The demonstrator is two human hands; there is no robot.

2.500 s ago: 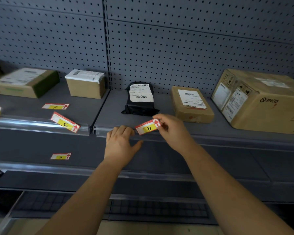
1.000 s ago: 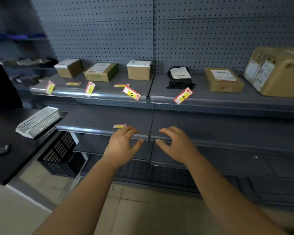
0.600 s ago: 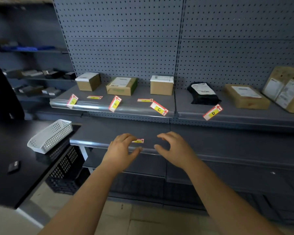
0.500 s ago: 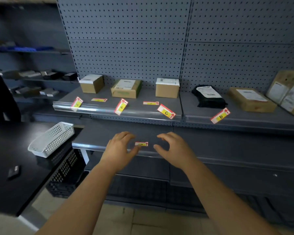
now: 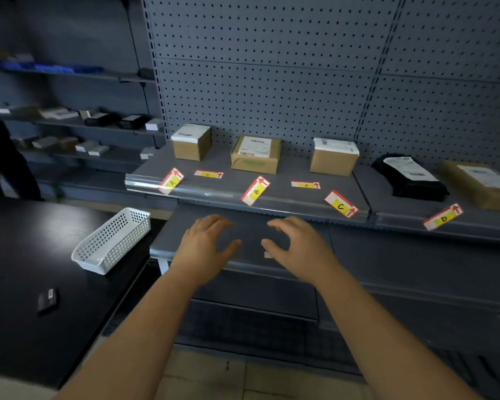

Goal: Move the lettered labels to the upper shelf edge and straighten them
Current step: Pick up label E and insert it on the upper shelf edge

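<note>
My left hand (image 5: 205, 246) and right hand (image 5: 298, 246) are both loose and hold nothing. The last label (image 5: 268, 255) lies flat on the lower shelf (image 5: 168, 241), peeking out right beside my right thumb. My right hand is nearer.

The right hand (image 5: 298, 249) covers most of a lower-shelf label (image 5: 268, 255); its letter is hidden. The far-right box (image 5: 482, 184) runs past the frame edge; side-shelf items (image 5: 70, 116) are blurred.

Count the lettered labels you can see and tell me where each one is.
7. A, B, C and D sit crooked at the upper shelf edge; E and F lie flat behind. A sliver shows on the lower shelf beside the right hand, letter hidden.
</note>
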